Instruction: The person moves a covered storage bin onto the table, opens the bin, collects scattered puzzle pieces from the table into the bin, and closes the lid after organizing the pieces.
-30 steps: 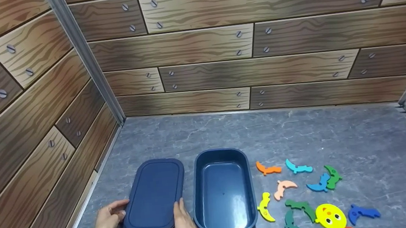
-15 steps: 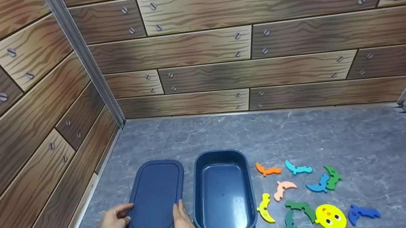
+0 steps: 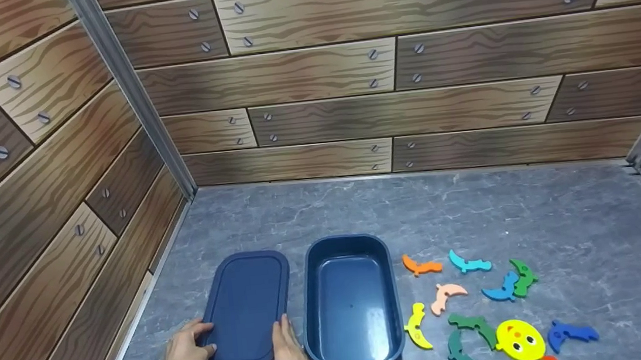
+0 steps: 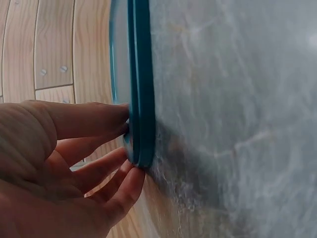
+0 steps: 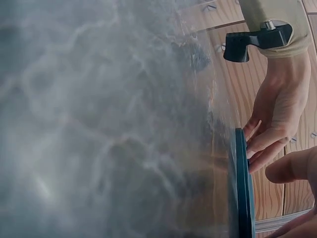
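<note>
A dark blue rectangular lid (image 3: 248,310) lies flat on the grey tabletop, left of a matching open container (image 3: 352,312). My left hand (image 3: 183,355) touches the lid's lower left edge with its fingertips; in the left wrist view the fingers (image 4: 111,173) meet the rim of the lid (image 4: 142,84). Along the opposite edge, my right hand (image 3: 291,359) rests its extended fingers against the lid near its lower right corner. The right wrist view shows the lid's rim (image 5: 242,183) edge-on, with the left hand (image 5: 277,114) beyond it. Neither hand appears curled round the lid.
Several crescent-shaped toy pieces lie right of the container, among them a yellow one (image 3: 418,326), an orange one (image 3: 421,265) and a dark blue one (image 3: 570,333). A yellow smiling-face piece (image 3: 521,340) sits nearby. Wood-patterned walls (image 3: 310,75) enclose the tabletop (image 3: 393,202).
The left hand has moved right, and the lid's lower left side has shifted slightly right with it. The right hand stays almost still. Container and toy pieces keep their places.
</note>
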### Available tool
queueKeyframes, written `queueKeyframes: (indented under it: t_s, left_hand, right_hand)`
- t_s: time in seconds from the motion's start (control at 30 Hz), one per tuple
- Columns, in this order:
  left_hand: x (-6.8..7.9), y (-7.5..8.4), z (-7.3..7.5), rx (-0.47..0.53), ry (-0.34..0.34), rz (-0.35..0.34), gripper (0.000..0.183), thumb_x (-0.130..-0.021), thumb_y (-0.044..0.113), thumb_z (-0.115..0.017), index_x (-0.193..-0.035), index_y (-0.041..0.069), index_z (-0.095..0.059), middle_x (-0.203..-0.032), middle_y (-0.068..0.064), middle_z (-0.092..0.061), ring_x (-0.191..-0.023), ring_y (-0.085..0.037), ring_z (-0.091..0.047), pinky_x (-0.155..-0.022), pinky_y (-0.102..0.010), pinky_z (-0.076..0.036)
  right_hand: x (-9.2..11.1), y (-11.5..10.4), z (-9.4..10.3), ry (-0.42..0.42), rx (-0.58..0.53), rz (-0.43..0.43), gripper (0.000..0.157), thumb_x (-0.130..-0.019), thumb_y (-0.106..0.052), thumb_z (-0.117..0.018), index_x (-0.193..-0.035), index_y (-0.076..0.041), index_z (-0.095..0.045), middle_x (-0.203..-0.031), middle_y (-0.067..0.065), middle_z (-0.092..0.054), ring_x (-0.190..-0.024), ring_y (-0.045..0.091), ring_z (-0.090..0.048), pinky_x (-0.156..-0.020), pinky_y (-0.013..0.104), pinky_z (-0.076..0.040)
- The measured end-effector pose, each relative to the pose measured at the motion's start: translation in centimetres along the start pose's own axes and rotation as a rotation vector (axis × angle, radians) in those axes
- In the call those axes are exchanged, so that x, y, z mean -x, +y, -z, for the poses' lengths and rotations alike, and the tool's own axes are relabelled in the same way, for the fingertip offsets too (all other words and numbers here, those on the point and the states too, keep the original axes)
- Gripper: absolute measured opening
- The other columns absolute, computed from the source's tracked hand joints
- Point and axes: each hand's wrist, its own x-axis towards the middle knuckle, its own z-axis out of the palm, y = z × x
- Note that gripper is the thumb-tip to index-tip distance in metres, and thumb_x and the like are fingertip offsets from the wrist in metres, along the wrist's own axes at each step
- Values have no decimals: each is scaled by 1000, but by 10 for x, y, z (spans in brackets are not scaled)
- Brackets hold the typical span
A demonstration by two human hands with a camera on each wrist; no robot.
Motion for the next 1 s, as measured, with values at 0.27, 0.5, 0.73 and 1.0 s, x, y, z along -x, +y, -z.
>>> queueKeyframes:
  t_s: [0.27, 0.5, 0.73, 1.0]
  left_hand:
    - [0, 4, -3, -16, 22, -24, 37, -71, -4, -69, -108, -5, -66, -125, -30, -51, -118, -48, -43, -99, -57, -34]
    - [3, 25, -8, -90, 31, -24, 37, -82, 8, -64, -119, 1, -61, -132, -29, -43, -120, -48, -37, -100, -62, -26]
    - [11, 58, -18, -61, 37, -86, 35, -86, 12, -62, -120, 5, -62, -134, -21, -45, -123, -40, -38, -98, -60, -32]
    - [20, 89, -29, 31, 63, -181, 32, -86, 15, -64, -117, 9, -64, -128, -13, -53, -119, -34, -47, -95, -53, -40]
  right_hand:
    - [8, -7, 4, 8, 37, 27, 79, -81, -23, -65, -145, 2, -27, -152, 22, -13, -139, 38, -12, -107, 54, -25]
    - [21, -16, 12, 4, 60, 85, 72, -81, -24, -63, -143, -1, -35, -148, 18, -29, -134, 34, -28, -105, 50, -31]
    - [38, -25, 23, 24, 76, 183, 65, -81, -26, -61, -140, -4, -43, -142, 11, -42, -127, 27, -40, -100, 43, -39]
    - [58, -27, 44, 96, 175, 390, 49, -84, -24, -60, -130, -9, -55, -124, 1, -59, -98, 9, -55, -78, 24, -49]
